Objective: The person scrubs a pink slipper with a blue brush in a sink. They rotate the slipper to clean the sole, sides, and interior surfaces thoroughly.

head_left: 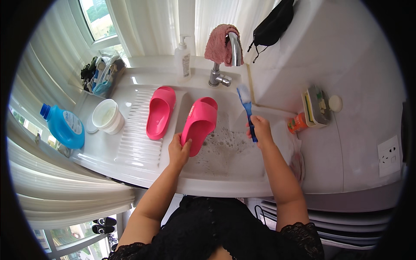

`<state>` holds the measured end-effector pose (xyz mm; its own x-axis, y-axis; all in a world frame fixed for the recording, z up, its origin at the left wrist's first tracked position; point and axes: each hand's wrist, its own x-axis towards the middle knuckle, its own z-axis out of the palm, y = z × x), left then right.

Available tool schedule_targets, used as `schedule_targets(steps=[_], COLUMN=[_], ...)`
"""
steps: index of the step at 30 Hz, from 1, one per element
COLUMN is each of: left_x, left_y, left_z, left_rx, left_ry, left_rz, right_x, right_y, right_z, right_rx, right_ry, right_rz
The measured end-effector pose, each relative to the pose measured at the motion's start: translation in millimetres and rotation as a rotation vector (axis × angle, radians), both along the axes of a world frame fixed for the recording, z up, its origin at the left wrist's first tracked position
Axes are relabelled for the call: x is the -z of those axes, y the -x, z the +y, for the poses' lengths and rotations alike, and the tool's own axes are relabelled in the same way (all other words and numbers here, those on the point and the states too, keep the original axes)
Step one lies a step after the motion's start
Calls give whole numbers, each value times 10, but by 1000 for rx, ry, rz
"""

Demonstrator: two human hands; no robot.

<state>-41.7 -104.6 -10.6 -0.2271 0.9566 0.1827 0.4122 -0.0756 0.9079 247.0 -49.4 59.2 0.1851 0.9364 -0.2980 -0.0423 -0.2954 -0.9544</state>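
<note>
My left hand [179,151] grips a pink slide slipper [200,125] by its heel end, holding it over the left part of the white sink [225,184]. In my right hand [261,130] is a blue scrub brush [247,104], held by the handle with its pale bristle head pointing up and away toward the faucet. The brush and the slipper are apart. A second pink slipper [159,123] lies on the ribbed drainboard [134,149] to the left. Greyish water with bubbles [225,147] covers the sink's bottom.
A faucet [219,78] draped with a pink cloth [221,43] and a pump bottle [183,60] stand behind. Leftward are a white tub [108,117], a blue detergent bottle [65,125] and a clear bin [104,76]. A wall caddy [318,108] and an orange container [297,123] are right.
</note>
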Motion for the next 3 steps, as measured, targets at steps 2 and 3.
schedule_targets(steps=[2, 3], left_x=[14, 40], left_y=[10, 19], left_z=[8, 18], left_rx=[7, 11], left_ry=[39, 59], left_rz=[-3, -5], right_x=[52, 81], right_y=[-21, -28], right_z=[223, 223], right_rx=[62, 61], right_ry=[24, 27], right_rz=[-36, -36])
